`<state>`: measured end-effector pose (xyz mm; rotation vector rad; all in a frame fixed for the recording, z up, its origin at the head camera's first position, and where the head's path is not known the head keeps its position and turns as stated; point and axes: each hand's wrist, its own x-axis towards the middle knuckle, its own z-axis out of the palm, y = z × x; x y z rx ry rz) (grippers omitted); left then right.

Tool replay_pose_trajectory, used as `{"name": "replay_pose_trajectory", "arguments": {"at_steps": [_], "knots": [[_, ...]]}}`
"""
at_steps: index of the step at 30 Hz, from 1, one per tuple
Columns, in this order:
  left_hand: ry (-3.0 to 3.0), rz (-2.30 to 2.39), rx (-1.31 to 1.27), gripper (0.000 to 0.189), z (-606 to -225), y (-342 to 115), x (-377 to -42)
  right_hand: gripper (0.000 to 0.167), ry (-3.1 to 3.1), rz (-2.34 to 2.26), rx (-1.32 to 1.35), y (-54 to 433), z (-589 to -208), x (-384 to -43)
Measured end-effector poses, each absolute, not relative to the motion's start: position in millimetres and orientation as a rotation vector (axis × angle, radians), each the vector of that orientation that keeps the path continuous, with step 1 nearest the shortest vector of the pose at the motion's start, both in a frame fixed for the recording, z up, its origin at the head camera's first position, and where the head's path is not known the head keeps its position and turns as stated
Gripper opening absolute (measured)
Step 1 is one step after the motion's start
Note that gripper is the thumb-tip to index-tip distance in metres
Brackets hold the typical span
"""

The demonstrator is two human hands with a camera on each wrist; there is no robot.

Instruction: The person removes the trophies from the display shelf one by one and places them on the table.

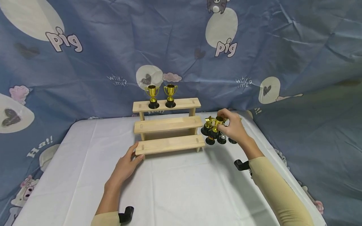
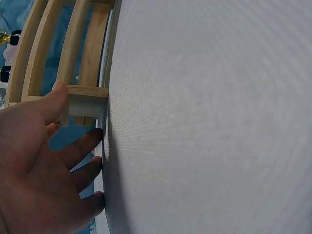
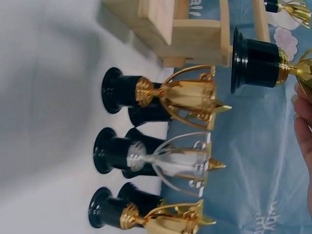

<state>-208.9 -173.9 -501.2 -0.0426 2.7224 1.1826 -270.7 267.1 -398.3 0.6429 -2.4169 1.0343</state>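
A three-step wooden display stand (image 1: 168,124) stands on the table. My left hand (image 1: 124,166) holds the left end of its lowest step, with the thumb at the front edge; the other fingers extend beside it in the left wrist view. Over the small trophies at the stand's right, my right hand (image 1: 236,128) pinches a gold trophy cup (image 3: 258,63) near its rim, its black base hanging down. Beneath it are a gold cup (image 3: 187,95), a silver cup (image 3: 180,161) and another gold cup (image 3: 170,222), with star-topped trophies (image 1: 207,126) behind, partly hidden.
Two gold trophy cups, one at the left (image 1: 153,96) and one nearer the middle (image 1: 170,96), stand on the top step. A white cloth (image 1: 181,191) covers the table. Blue printed fabric (image 1: 181,40) hangs behind and along the sides.
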Motion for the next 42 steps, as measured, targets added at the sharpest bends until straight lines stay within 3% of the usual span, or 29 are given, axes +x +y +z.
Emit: {"name": "replay_pose_trajectory", "arguments": {"at_steps": [42], "knots": [[2.694,1.178,-0.082,0.080,-501,-173,-212,0.040,-2.917,0.773,0.619,286,-446,-260]]}}
